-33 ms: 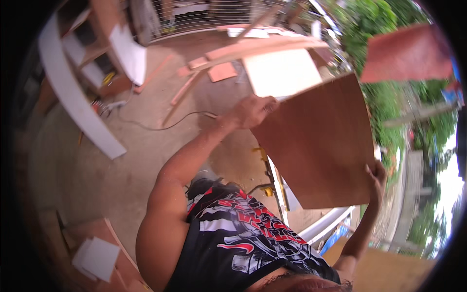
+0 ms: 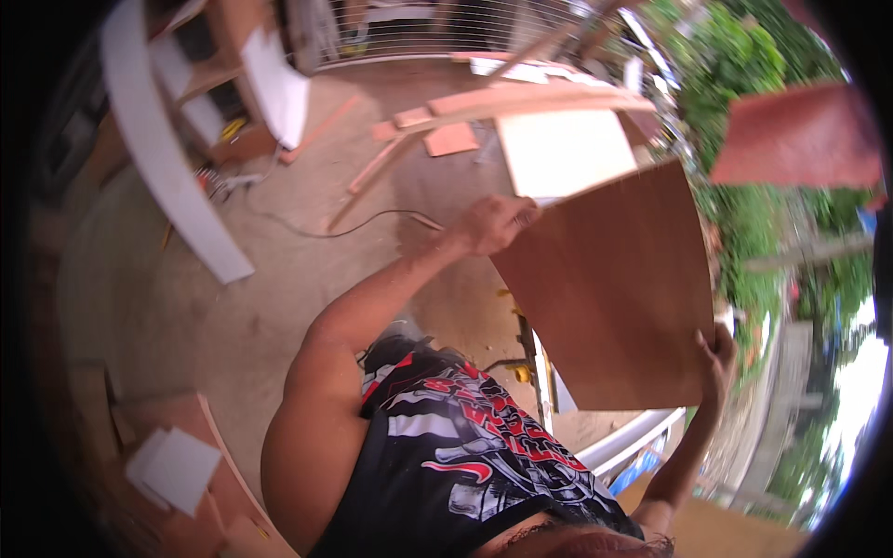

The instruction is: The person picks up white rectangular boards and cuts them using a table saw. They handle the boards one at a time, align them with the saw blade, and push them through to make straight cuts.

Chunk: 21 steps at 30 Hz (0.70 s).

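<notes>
A brown plywood panel (image 2: 614, 298) is held up in front of me, tilted, between both hands. My left hand (image 2: 495, 225) grips its upper left corner, fingers closed over the edge. On the opposite side, my right hand (image 2: 716, 361) is closed around the panel's right edge near the bottom, thumb on the face towards me. Part of the fingers is hidden behind the board. Beneath the panel, some yellow and white parts of a stand (image 2: 532, 367) show partly.
A pale sheet (image 2: 567, 149) lies beyond the panel, beside long wood strips (image 2: 521, 100). A curved white board (image 2: 172, 158) leans by a wooden cabinet frame (image 2: 219, 65) at left. A cord (image 2: 339, 232) crosses the floor. White offcuts (image 2: 177, 470) rest at lower left.
The surroundings have shifted slightly right and down at the top of the view. Both hands keep their hold on the plywood panel, which sits almost the same.
</notes>
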Tool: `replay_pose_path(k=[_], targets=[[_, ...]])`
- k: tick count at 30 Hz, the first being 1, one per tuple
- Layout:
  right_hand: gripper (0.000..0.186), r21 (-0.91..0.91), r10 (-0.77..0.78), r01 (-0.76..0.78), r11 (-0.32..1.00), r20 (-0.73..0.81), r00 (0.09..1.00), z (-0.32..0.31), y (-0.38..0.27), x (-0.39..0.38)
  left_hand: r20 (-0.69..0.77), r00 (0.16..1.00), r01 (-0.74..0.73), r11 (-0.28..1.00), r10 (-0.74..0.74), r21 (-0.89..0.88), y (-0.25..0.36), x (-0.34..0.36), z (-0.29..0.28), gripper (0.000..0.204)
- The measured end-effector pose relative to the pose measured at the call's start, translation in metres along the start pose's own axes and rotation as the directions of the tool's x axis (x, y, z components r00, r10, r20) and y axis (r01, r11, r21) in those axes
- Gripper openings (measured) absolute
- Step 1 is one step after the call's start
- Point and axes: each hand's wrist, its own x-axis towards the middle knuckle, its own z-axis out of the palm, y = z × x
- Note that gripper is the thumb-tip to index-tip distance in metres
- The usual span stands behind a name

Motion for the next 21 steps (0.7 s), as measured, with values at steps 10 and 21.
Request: replay_pose_path(k=[10, 21], targets=[[0.059, -0.165, -0.579, 0.649, 0.742, 0.331, 0.745, 0.258, -0.165, 0.081, -0.636, 0.623, 0.585, 0.811, -0.455, -0.006, -0.05, -0.244, -0.11, 0.042], [0.063, 0.435, -0.803, 0.857, 0.278, 0.595, -0.041, 0.526, -0.381, 0.003, -0.995, -0.077, 0.802, 0.589, -0.067, -0.102, 0.072, -0.428, -0.206, 0.037]])
